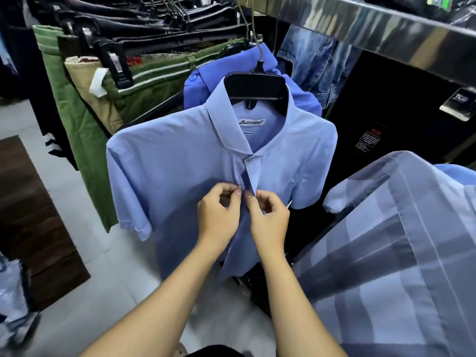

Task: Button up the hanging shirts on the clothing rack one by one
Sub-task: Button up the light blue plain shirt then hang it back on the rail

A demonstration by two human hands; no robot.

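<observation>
The light blue shirt (180, 161) hangs on a black hanger (255, 86) straight in front of you, its front opening running down from the fastened top button (247, 158); your left hand (219, 217) pinches the left edge and your right hand (269, 217) pinches the right edge, fingers curled on cloth, meeting just below that button; both sit equally near; the button between them is hidden; a darker blue shirt (203, 81) hangs behind.

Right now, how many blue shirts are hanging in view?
3, maybe more hidden: the light blue shirt being buttoned at the center, a darker blue shirt right behind it, and a blue checked shirt at lower right, its hanger out of view.
</observation>
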